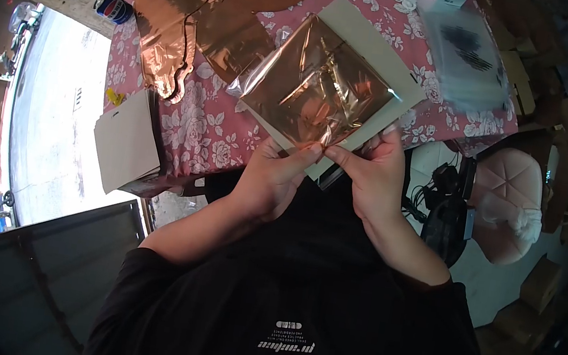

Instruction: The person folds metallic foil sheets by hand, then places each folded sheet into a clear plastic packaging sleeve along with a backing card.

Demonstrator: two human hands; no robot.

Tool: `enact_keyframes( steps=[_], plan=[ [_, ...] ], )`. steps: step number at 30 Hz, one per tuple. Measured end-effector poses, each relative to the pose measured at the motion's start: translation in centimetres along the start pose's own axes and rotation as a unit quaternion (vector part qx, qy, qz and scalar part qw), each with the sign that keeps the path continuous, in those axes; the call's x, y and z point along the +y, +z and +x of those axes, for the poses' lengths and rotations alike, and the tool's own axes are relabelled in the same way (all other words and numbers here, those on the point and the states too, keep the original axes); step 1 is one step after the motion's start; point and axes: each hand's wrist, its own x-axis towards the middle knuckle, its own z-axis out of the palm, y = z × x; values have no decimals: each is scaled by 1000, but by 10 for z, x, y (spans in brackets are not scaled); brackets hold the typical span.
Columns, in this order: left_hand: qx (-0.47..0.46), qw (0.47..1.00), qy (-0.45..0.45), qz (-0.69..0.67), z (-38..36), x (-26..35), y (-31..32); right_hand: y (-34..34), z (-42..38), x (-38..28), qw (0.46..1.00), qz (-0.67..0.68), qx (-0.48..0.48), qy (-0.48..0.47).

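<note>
Both of my hands pinch the near corner of a shiny copper-coloured foil sheet (311, 87), which lies over a pale grey board (365, 40). My left hand (273, 176) grips the edge from the left, thumb on top. From the right, my right hand (375, 176) presses its thumb on the same corner, with its other fingers under the board. The two thumbs almost meet. Creases and bright reflections run across the foil, and the board sticks out past it at the top and right. Beyond my hands, more copper foil (232, 32) is spread on the table.
The table has a pink floral cloth (197, 122). A stack of pale boards (125, 144) sits at its left corner, a blue can (112, 7) at its left edge. Clear plastic sleeves (468, 58) lie at the right. A padded chair (509, 202) stands to the right.
</note>
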Motion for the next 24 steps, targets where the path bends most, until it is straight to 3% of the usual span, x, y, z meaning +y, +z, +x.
enact_keyframes(
  steps=[6, 12, 16, 20, 22, 24],
  plan=[
    [-21, 999, -38, 8, 0, 4, -8, -12, -6, -1, 998, 41, -40, 37],
    [-17, 999, -48, 8, -2, -1, -12, 1, -2, -4, 999, 29, 14, -13],
    [12, 997, -68, 27, -11, 10, -12, -10, -3, -13, 1000, 4, -18, 18],
    [67, 994, 80, 17, -17, 36, -32, -36, -10, -26, 996, -10, -38, 76],
    [-9, 992, 123, 19, -6, 53, -51, -44, -17, -31, 994, -33, -49, 92],
    [-25, 996, 81, -11, -3, 78, -55, -50, -22, -33, 992, -55, -61, 99]
  ],
)
